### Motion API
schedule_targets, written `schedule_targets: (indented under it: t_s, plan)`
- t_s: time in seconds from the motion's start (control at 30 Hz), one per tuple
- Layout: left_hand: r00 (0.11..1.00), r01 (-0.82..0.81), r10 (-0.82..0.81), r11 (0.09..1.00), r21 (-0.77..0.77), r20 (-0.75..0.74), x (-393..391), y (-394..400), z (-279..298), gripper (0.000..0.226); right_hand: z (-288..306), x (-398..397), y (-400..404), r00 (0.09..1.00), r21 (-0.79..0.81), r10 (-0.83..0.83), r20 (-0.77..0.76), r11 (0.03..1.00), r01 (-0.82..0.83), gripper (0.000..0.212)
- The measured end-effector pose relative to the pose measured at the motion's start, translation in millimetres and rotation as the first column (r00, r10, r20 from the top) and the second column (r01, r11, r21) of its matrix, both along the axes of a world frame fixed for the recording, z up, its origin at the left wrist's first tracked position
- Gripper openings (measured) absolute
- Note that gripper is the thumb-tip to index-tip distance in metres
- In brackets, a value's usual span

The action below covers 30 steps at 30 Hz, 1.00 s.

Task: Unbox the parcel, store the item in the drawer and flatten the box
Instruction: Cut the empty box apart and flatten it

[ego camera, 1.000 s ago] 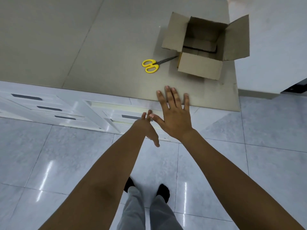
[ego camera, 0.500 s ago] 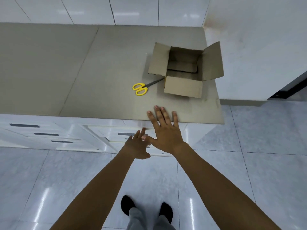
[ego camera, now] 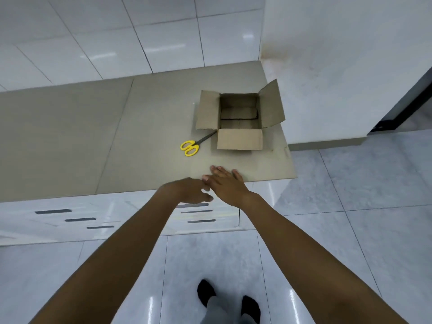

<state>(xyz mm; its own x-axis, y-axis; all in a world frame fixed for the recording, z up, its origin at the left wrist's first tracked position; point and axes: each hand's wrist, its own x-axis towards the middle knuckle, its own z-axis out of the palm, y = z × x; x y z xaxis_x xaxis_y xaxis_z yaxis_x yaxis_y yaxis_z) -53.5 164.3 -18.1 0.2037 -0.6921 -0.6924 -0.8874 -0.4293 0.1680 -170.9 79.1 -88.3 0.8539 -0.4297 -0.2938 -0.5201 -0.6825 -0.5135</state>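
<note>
An open brown cardboard box (ego camera: 239, 139) stands at the right end of the beige countertop (ego camera: 93, 136), all flaps spread, nothing visible inside but its bottom flaps. My right hand (ego camera: 228, 184) is spread flat over the counter's front edge, well in front of the box. My left hand (ego camera: 189, 191) hovers beside it at the counter edge, fingers loosely apart and holding nothing. White drawers (ego camera: 201, 213) with dark slot handles sit shut just below both hands.
Yellow-handled scissors (ego camera: 190, 147) lie on the counter, blades pointing under the box's left flap. A second drawer stack (ego camera: 77, 218) is to the left. A white wall (ego camera: 339, 66) borders the counter's right end. My feet (ego camera: 228, 298) stand on grey floor tiles.
The drawer that stood slightly open a second ago is now shut. Both hands rose from the drawer front to the counter edge, and my view tilted up and back.
</note>
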Motion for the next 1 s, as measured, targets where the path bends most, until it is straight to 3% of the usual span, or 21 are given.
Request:
schedule_targets:
  t_s: [0.13, 0.2, 0.33, 0.47, 0.6, 0.83, 1.0]
  plan:
    - [0.997, 0.078, -0.077, 0.996, -0.047, 0.009, 10.7, -19.6, 22.1, 0.04, 26.2, -4.9, -10.3, 0.978, 0.163, -0.166, 0.128, 0.976, 0.145, 0.043]
    - [0.999, 0.042, -0.035, 0.983, -0.177, 0.042, 19.9, -33.6, 26.2, 0.042, 41.3, -9.8, -22.7, 0.969, 0.053, -0.172, 0.177, 0.985, 0.165, 0.043]
    - [0.97, 0.088, 0.038, 0.867, -0.49, 0.24, 32.9, -65.5, 25.5, 0.074, 66.7, -17.7, -47.9, 0.939, -0.254, -0.118, 0.322, 0.945, 0.206, 0.028]
    - [0.922, 0.253, -0.043, 0.819, -0.515, 0.385, 48.0, -104.6, 17.2, 0.088, 79.1, -24.3, -69.7, 0.914, -0.356, -0.162, 0.371, 0.885, 0.301, 0.023]
    - [0.951, 0.211, -0.073, 0.863, -0.46, 0.3, 58.8, -139.1, 9.1, 0.071, 79.6, -28.7, -89.1, 0.927, -0.369, -0.186, 0.326, 0.878, 0.306, 0.026]
    - [0.967, 0.22, -0.121, 0.84, -0.496, 0.224, 69.4, -168.1, -6.3, 0.047, 76.4, -29.9, -113.4, 0.932, -0.44, -0.211, 0.293, 0.836, 0.328, 0.027]
    - [0.994, 0.104, -0.07, 0.811, -0.576, 0.081, 71.8, -172.4, -8.7, 0.031, 77.3, -30.4, -129.3, 0.914, -0.483, -0.22, 0.342, 0.793, 0.372, 0.025]
